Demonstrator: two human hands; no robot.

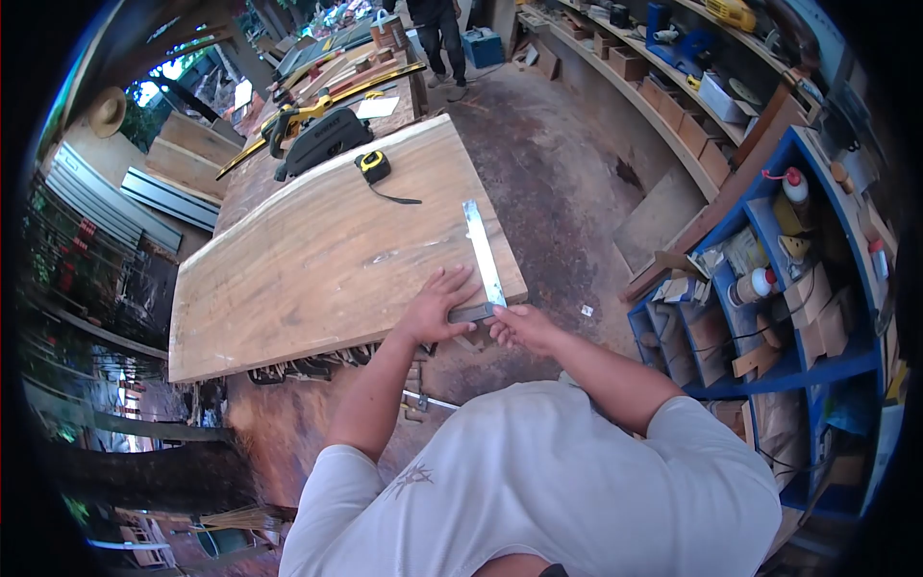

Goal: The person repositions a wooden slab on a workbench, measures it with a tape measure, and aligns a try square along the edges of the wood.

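A thick wooden slab lies flat in front of me. Across its right end rests a try square, its bright metal blade on the wood and its dark stock along the near edge. My left hand lies on the slab with fingers spread, just left of the blade, the thumb side beside the stock. At the corner where blade meets stock, my right hand pinches the square between thumb and fingers. A yellow and black tape measure sits farther up the slab, with a dark strap trailing from it.
Beyond the slab are a circular saw, a long yellow level and a sheet of paper on a cluttered bench. Another person stands at the far end. A blue shelf unit with bottles and wood pieces stands at right.
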